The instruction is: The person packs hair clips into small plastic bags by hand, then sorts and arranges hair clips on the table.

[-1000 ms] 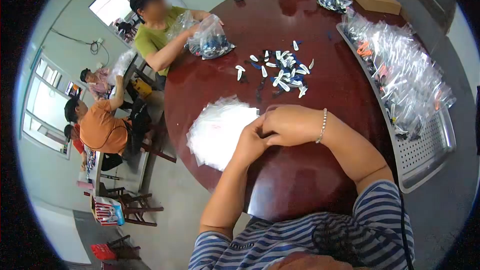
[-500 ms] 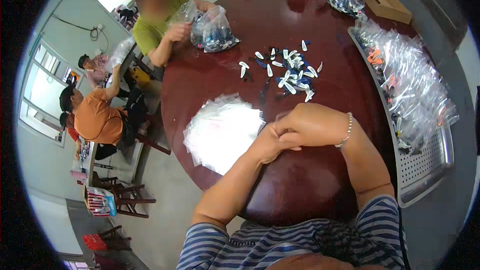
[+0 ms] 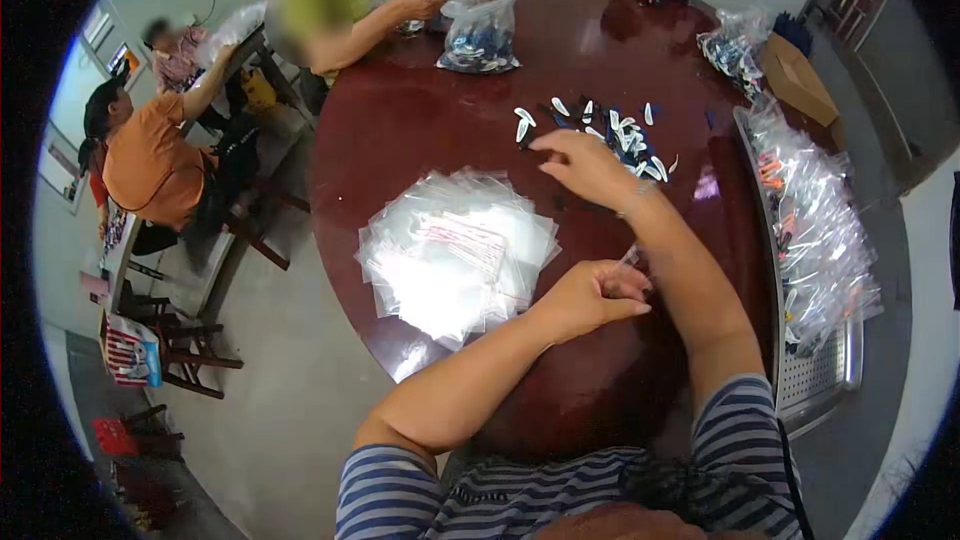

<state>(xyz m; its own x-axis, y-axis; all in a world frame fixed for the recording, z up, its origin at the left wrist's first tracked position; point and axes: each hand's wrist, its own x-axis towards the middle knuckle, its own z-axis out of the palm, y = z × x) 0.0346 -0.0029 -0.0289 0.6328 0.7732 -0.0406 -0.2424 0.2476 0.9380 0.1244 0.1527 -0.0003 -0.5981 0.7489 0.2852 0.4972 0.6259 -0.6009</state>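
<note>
My left hand (image 3: 600, 298) is closed on a small clear plastic bag (image 3: 630, 256), whose edge stands up above the fingers, close to my right forearm. My right hand (image 3: 588, 168) reaches over the near left side of a loose pile of snap hair clips (image 3: 628, 132), white, dark blue and black. Its thumb and forefinger look apart, near a white clip (image 3: 524, 120) and some dark clips; the hand hides part of the pile. To the left of my hands lies a fanned stack of clear plastic bags (image 3: 450, 250), shining in the light.
A tray (image 3: 815, 380) full of bagged clips borders the round table (image 3: 350, 150) on the right. Beyond are another filled bag (image 3: 735, 45) and a cardboard box (image 3: 797, 80). Across the table, a person in green handles a filled bag (image 3: 480, 30); another person works at the far edge.
My hands have separated: the right moved forward to the clips, the left stayed near the stack with the bag. The view has shifted, and the filled bag by the person in green stands more upright.
</note>
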